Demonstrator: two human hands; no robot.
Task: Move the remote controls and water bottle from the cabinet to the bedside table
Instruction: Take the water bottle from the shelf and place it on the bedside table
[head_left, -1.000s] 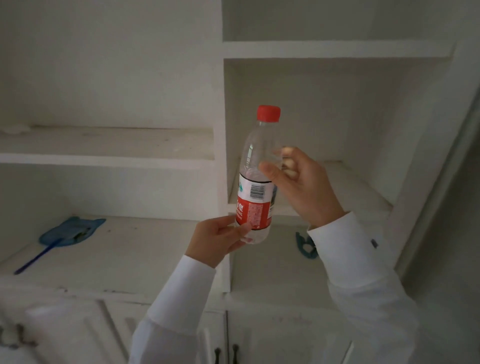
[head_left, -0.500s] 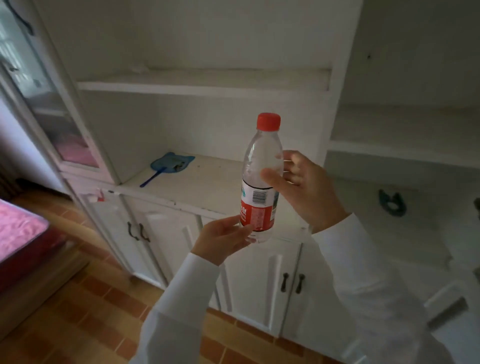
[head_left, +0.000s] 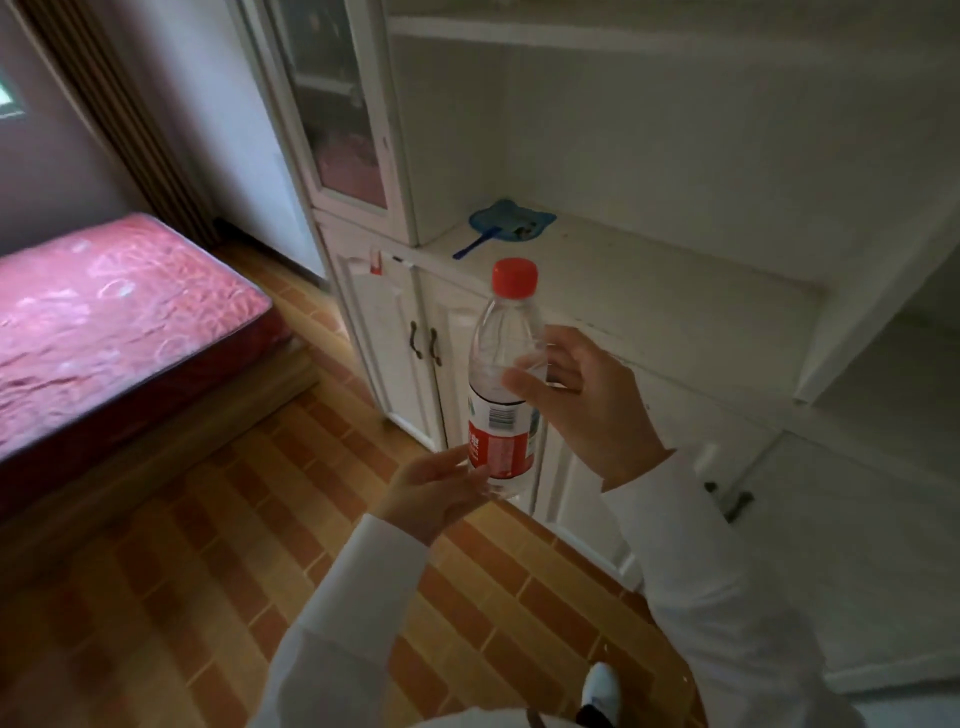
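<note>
The water bottle (head_left: 503, 379) stands upright in the air in front of the person, held by both hands clear of the cabinet (head_left: 649, 291). The right hand (head_left: 587, 400) wraps the clear upper body of the bottle from its right side, thumb across the front just above the label and fingers curled round the back, closed firmly on it. The left hand (head_left: 434, 491) sits below that grip, its fingertips pinching the bottom of the bottle at the lower edge of the red label. The red cap (head_left: 514, 278) rises above the upper grip, uncovered. Behind and above the held bottle, on the cabinet's open shelf, lies a blue fly swatter (head_left: 506, 226). Well off to the left of both hands is a bed with a pink mattress (head_left: 104, 317), and beneath them runs a brick-patterned floor (head_left: 218, 561).
</note>
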